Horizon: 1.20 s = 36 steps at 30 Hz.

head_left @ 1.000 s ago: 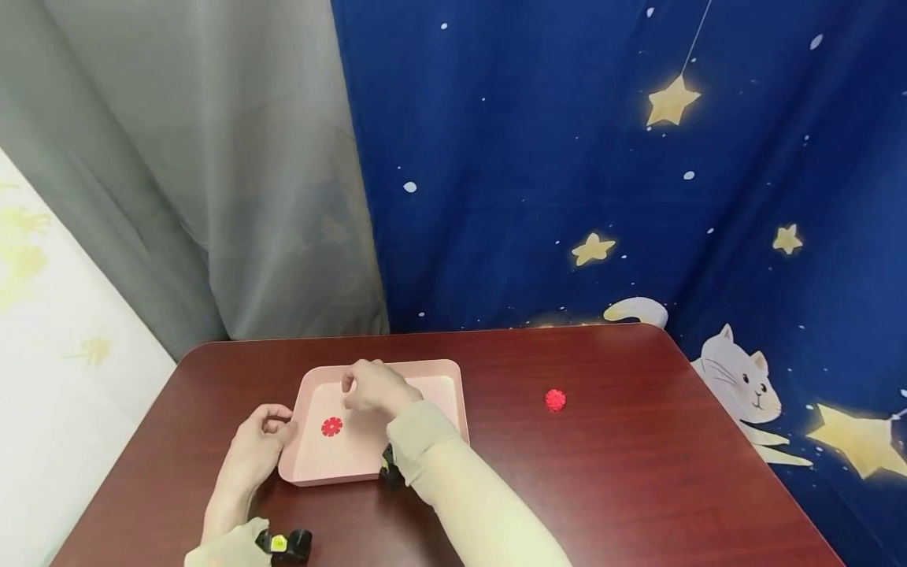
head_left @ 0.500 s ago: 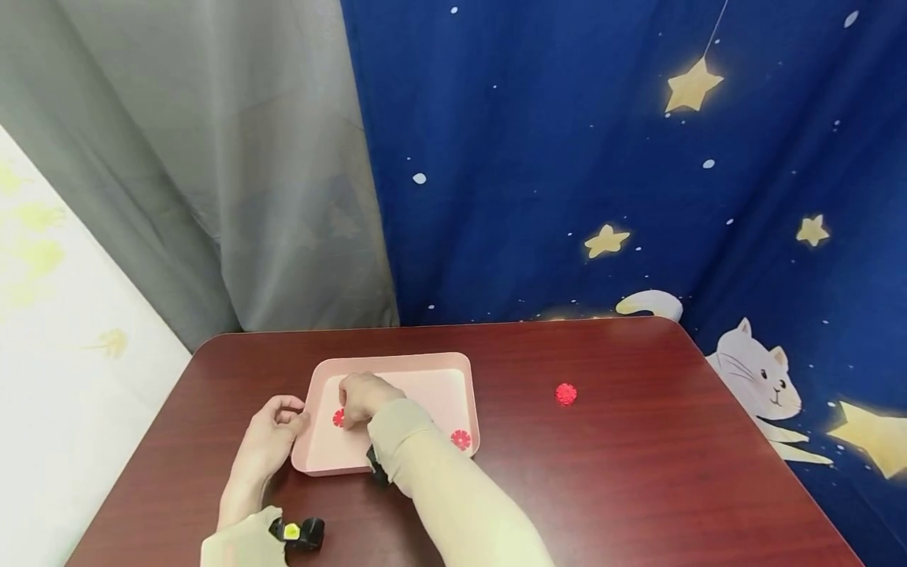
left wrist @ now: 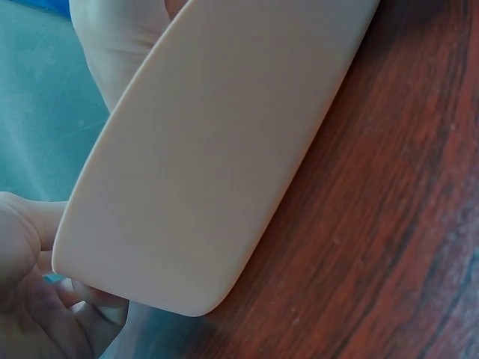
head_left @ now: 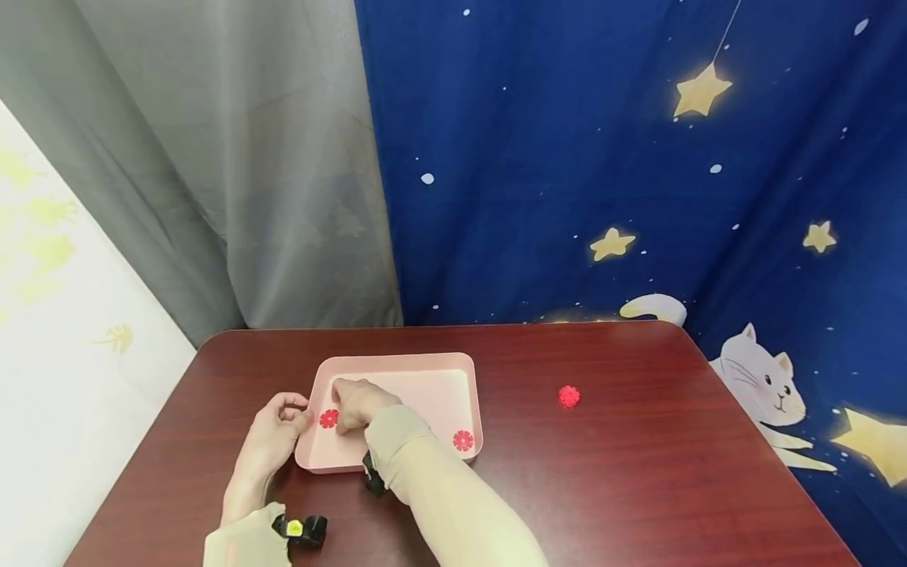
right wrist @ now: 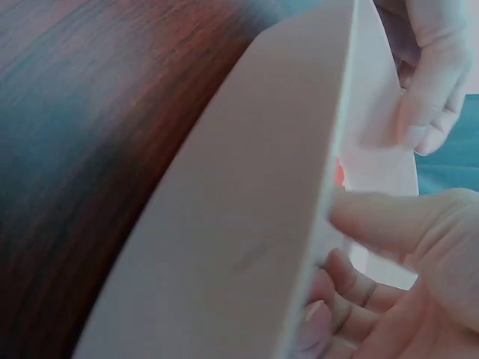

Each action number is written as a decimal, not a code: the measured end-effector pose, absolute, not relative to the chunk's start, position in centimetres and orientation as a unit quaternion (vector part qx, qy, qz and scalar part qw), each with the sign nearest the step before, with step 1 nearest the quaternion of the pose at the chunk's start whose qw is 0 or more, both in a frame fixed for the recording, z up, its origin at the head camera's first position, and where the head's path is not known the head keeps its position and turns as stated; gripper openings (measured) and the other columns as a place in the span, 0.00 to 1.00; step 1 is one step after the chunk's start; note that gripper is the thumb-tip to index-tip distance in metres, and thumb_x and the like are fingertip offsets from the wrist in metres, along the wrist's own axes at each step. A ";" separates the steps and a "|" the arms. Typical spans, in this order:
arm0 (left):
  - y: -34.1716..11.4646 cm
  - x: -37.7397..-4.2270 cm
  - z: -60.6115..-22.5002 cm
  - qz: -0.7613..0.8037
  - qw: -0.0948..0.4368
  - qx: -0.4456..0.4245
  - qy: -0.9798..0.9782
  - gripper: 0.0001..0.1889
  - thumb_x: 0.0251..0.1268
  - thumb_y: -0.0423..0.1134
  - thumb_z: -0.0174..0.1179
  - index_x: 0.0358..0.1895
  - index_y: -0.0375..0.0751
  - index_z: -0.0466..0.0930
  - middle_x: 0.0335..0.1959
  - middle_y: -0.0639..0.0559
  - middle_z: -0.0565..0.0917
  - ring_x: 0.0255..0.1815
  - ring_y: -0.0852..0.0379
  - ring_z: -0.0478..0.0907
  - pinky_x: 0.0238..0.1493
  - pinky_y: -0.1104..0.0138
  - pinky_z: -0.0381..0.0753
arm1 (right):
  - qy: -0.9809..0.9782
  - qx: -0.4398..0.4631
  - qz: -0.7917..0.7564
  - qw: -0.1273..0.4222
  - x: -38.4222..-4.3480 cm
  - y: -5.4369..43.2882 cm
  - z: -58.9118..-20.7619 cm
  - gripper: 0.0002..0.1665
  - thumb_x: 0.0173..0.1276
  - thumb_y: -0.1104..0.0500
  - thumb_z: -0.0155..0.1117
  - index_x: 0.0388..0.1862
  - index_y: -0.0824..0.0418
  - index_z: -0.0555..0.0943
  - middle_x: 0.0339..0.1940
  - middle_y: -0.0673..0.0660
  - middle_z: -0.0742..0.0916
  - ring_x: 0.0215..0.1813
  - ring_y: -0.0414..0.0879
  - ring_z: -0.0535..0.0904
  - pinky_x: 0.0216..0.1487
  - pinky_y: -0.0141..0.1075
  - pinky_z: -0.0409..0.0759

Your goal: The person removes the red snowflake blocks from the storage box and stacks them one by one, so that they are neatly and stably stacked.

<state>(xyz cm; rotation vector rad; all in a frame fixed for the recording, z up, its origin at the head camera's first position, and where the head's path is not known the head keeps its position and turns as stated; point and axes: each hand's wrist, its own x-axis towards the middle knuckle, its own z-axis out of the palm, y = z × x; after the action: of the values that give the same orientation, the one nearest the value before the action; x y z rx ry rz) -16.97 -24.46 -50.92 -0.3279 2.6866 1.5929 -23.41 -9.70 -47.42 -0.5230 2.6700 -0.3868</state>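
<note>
In the head view, a shallow pink tray (head_left: pixel 435 386) sits on the table. My left hand (head_left: pixel 272 437) holds the tray's left rim; the left wrist view shows my thumb and fingers (left wrist: pixel 97 299) around its corner. Inside the tray my right hand (head_left: pixel 360 403) reaches down on the left side, right beside a red notched snowflake disc (head_left: pixel 328 418). Its fingers are bent and the tips are mostly hidden; I cannot tell whether they pinch the disc. Another red disc (head_left: pixel 463 440) lies in the tray's near right corner. In the right wrist view, the tray wall (right wrist: pixel 224 179) covers most of the disc.
A third red piece (head_left: pixel 568 396), round and notched, lies on the dark red wooden table (head_left: pixel 638 472) to the right of the tray. Behind the table hang a grey curtain (head_left: pixel 305 197) and a blue starry curtain (head_left: pixel 531 157).
My right hand has moved lower and a bit left over the tray's left side. The disc beside it has shifted left. My left hand stays on the rim; the head view has shifted.
</note>
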 end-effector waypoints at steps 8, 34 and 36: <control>-24.2 -17.1 -50.9 0.509 0.001 -0.101 0.855 0.14 0.70 0.34 0.57 0.55 0.35 0.70 0.33 0.44 0.77 0.29 0.55 0.70 0.29 0.66 0.69 | 0.948 -0.213 -0.145 0.186 -23.3 -10.0 -47.7 0.16 0.55 0.60 0.74 0.33 0.49 0.73 0.26 0.44 0.77 0.30 0.38 0.72 0.31 0.29 0.69; -24.4 -17.0 -50.6 0.510 -0.006 -0.099 0.854 0.14 0.69 0.32 0.57 0.54 0.34 0.70 0.32 0.45 0.76 0.29 0.56 0.70 0.30 0.67 0.69 | 0.941 -0.239 -0.143 0.194 -23.2 -10.5 -48.1 0.15 0.56 0.58 0.74 0.36 0.49 0.77 0.29 0.44 0.78 0.33 0.38 0.73 0.34 0.30 0.70; -24.4 -17.0 -50.6 0.512 -0.007 -0.100 0.853 0.14 0.69 0.32 0.56 0.54 0.34 0.70 0.32 0.45 0.76 0.29 0.56 0.70 0.30 0.67 0.69 | 0.941 -0.243 -0.128 0.196 -23.3 -10.4 -48.2 0.11 0.57 0.57 0.73 0.32 0.49 0.77 0.27 0.44 0.79 0.32 0.38 0.73 0.33 0.30 0.70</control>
<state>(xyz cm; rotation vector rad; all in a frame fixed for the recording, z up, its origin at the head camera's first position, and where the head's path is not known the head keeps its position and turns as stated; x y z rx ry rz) -17.05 -24.36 -50.61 -0.3159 2.6931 1.6148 -23.32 -10.40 -48.15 -0.6811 2.6378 -0.3595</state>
